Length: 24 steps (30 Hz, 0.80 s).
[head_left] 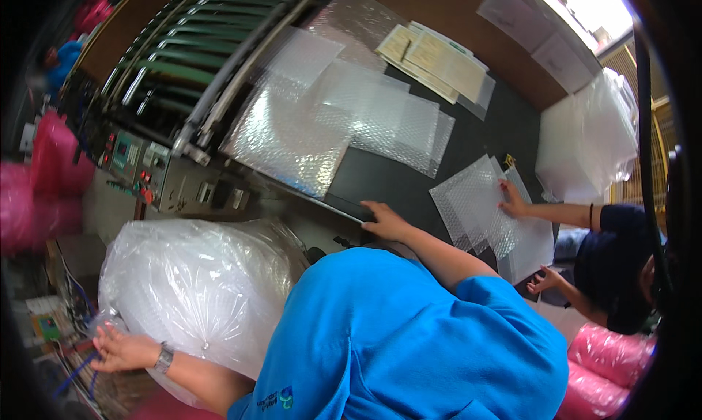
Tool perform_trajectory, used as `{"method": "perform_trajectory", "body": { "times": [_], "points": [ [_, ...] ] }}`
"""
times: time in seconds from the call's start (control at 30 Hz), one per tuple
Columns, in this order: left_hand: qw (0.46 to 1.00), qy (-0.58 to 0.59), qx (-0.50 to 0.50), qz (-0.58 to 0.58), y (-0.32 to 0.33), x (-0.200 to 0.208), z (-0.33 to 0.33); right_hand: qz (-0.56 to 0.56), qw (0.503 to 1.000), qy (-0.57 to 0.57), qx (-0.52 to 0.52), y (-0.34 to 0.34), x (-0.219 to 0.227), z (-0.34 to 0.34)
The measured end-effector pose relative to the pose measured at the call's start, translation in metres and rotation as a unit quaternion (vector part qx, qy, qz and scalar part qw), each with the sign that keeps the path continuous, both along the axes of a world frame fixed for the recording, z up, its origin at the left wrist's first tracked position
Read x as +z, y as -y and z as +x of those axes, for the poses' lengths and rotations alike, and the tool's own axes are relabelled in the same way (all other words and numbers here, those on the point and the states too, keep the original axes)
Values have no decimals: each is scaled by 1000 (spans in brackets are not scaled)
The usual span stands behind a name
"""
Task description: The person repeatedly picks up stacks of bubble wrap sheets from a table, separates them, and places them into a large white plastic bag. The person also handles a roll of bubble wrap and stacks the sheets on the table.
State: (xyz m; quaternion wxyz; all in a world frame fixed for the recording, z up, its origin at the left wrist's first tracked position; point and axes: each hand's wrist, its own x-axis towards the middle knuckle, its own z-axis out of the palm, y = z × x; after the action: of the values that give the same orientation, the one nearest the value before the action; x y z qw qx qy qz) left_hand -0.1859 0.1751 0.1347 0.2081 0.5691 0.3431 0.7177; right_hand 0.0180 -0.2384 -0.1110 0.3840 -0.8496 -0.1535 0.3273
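Observation:
My left hand (126, 349), a metal-banded watch (164, 358) on its wrist, is out at the lower left with fingers curled. Beside its fingertips are a bit of clear plastic and a thin blue strip (71, 377); what it grips is too small to make out. Against that forearm bulges a large clear plastic bag (183, 288) with whitish contents. My right hand (386, 221) lies on the front edge of the dark table (380, 177), fingers spread, holding nothing. Beyond it, several flat bubble-wrap pouches (395, 124) overlap on a shiny bubble-wrap sheet (281, 146).
A co-worker's hands (515, 201) are at more bubble-wrap pouches (475, 201) on the right. Cream sheets (435, 58) are stacked farther back. On the left stands a machine with green rollers (197, 47) and a control panel (131, 160). Pink wrapped bundles (610, 354) sit lower right.

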Motion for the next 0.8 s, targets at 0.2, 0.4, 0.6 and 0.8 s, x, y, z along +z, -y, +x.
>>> {"method": "perform_trajectory", "body": {
  "times": [0.2, 0.4, 0.6, 0.8],
  "points": [
    [958, -112, -264, -18, 101, -49, 145, 117, 909, -118, -382, 119, -25, 32],
    [823, -188, -523, -115, 191, -81, 239, 228, 797, -181, -529, 173, -19, 80],
    [683, -395, -573, -221, 234, -148, 304, 241, 737, -191, -602, 186, -45, 130],
    [617, -569, -528, -128, 226, -240, 401, 164, 766, -182, -594, 160, -64, 183]
  ]
}}
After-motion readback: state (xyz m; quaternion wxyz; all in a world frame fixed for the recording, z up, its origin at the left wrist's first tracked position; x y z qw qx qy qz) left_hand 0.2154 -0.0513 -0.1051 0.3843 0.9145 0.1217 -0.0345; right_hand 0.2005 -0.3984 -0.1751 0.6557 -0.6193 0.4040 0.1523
